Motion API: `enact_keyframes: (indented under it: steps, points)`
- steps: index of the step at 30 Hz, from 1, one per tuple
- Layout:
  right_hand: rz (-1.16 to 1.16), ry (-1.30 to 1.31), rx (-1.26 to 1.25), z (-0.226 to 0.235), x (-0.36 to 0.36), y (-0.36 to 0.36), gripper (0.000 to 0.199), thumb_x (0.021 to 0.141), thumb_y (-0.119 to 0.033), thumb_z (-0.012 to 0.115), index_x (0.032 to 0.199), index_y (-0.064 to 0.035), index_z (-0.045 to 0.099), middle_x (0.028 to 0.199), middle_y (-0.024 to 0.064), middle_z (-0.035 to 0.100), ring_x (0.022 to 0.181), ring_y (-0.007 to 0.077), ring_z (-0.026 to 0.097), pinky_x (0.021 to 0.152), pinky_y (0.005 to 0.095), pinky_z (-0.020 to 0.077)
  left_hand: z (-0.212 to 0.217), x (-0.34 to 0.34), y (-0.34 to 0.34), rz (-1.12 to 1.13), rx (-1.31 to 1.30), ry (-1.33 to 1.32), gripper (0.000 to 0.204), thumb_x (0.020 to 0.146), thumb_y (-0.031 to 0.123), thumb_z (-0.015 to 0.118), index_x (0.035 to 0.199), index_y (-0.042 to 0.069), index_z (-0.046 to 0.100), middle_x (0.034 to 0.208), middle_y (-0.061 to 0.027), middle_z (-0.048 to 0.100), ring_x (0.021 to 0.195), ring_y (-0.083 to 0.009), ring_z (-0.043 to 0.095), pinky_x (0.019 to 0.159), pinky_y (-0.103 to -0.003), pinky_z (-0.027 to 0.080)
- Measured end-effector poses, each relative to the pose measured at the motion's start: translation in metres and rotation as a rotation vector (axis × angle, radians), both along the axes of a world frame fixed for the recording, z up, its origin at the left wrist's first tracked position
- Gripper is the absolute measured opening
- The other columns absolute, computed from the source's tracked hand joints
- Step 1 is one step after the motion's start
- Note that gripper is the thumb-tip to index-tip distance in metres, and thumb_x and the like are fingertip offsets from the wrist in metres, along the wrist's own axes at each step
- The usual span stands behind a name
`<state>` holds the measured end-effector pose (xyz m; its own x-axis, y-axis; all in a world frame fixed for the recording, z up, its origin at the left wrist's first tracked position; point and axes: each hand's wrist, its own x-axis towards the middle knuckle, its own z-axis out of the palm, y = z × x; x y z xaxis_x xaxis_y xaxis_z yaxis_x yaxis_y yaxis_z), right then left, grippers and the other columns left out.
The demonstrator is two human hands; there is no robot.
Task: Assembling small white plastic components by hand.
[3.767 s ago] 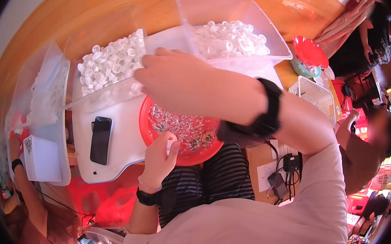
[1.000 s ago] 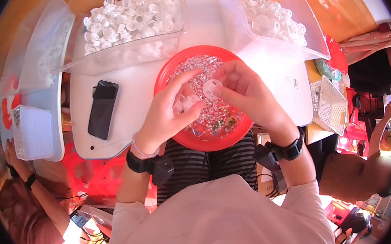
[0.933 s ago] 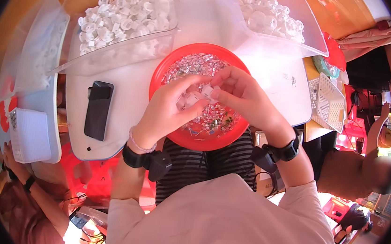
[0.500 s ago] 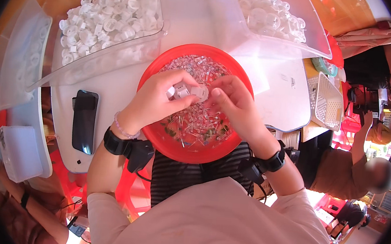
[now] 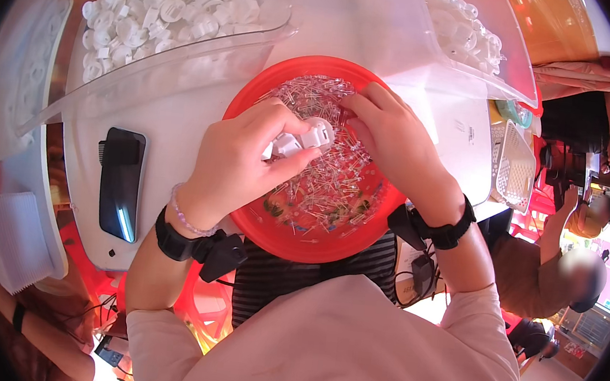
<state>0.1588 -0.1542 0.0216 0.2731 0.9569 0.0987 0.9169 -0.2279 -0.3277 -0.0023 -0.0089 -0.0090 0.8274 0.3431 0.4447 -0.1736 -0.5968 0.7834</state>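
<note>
A red plastic basin (image 5: 313, 253) rests over my lap, with a heap of small clear LEDs (image 5: 323, 189) with thin wire legs inside. Above the heap, my left hand (image 5: 231, 155) is closed round several white plastic parts. One round white plastic part (image 5: 319, 134) is pinched between thumb and forefinger, its slotted side showing; the others sit in the palm, partly hidden. My right hand (image 5: 398, 137) reaches to the far right side of the heap, its fingers bent together at the LEDs. Whatever lies between its fingertips is too small to make out.
Clear bins of white plastic parts stand at the far left (image 5: 168, 12) and far right (image 5: 466, 41) of the white table (image 5: 351, 19). A black phone (image 5: 120, 184) lies left of the basin. Beyond the table's right edge is a white basket (image 5: 511, 162). Other people sit around.
My right hand has moved away from the white part, up and right to the LEDs. My left hand still holds the parts, the front one now tilted. The view has shifted slightly.
</note>
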Motion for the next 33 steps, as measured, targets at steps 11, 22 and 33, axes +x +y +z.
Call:
enact_keyframes:
  steps: [11,22,33]
  points:
    - [0.112,-0.05,-0.06,-0.003,-0.008,0.003,0.024,0.076,-0.006,0.057,0.1,-0.0051,0.059,0.097,0.0109,0.053,0.095,0.0284,0.055,0.082,0.0386,0.0451,-0.001,-0.002,-0.001,0.03,0.084,0.019,0.023,0.072,0.017,0.076,0.083,0.011,0.056,0.074,0.001,0.057,0.057,-0.016,0.056,0.047,-0.027,0.043]
    - [-0.046,0.461,0.019,0.021,-0.018,-0.011,0.012,0.078,0.003,0.06,0.087,-0.0014,0.054,0.086,0.008,0.054,0.076,0.0176,0.055,0.067,0.0295,0.046,0.001,-0.005,-0.002,0.042,0.095,0.092,0.026,0.07,0.007,0.077,0.088,0.005,0.057,0.079,-0.0058,0.06,0.067,-0.0215,0.06,0.057,-0.028,0.046]
    - [-0.226,1.052,0.232,0.013,-0.033,-0.008,0.012,0.084,0.001,0.06,0.095,-0.001,0.058,0.088,0.002,0.061,0.082,0.0078,0.054,0.073,0.0226,0.0434,-0.004,-0.002,-0.001,0.042,0.171,0.068,0.025,0.071,0.014,0.074,0.087,0.01,0.056,0.081,-0.0002,0.06,0.06,-0.019,0.06,0.05,-0.029,0.046]
